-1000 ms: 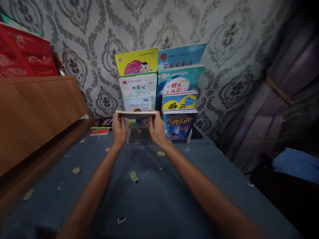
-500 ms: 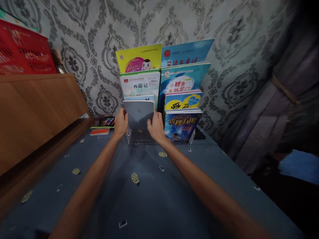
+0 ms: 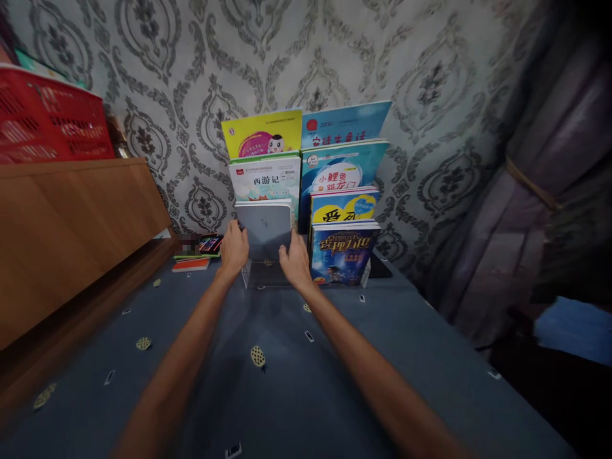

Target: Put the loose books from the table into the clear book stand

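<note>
On my feed, my left hand (image 3: 234,247) and right hand (image 3: 295,260) grasp opposite edges of the grey-covered book (image 3: 264,231), upright at the clear bookstand's (image 3: 245,275) near left. Uneven pressure could tilt it into the farther 西游记 book (image 3: 266,180).

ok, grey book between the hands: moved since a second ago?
Yes: the grey book tipped upright and back, toward the stationary white book behind.

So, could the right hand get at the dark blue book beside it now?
Probably yes: the dark blue book stands close by, its cover mostly clear. The right hand would likely need to release the grey book first.
</note>
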Demonstrator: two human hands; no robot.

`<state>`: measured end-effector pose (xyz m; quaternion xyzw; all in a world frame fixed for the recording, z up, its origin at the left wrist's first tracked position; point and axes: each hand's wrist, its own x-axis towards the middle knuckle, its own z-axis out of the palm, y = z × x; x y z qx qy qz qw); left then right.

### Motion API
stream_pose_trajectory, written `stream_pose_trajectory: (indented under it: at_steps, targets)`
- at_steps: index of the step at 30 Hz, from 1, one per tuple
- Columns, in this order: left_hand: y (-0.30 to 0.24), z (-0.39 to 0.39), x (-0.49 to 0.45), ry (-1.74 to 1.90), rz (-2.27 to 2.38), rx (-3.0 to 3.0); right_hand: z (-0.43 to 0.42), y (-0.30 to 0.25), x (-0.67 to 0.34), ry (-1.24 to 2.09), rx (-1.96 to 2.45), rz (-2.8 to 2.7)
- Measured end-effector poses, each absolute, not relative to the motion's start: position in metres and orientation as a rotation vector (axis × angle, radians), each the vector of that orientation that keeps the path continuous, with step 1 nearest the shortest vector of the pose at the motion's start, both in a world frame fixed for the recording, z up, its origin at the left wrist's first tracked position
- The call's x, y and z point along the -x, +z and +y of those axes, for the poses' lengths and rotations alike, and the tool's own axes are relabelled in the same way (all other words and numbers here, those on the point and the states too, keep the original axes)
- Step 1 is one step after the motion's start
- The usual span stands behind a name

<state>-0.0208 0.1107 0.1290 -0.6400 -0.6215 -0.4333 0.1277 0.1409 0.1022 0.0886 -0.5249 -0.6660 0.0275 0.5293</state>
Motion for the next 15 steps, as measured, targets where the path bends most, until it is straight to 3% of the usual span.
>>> stream_pose_trajectory:
  at_steps: [15]
  targets:
    - [0.125, 0.126, 0.038, -1.317, -1.677, 1.925, 0.115, 0.083, -0.147, 0.131, 1.208, -1.65]
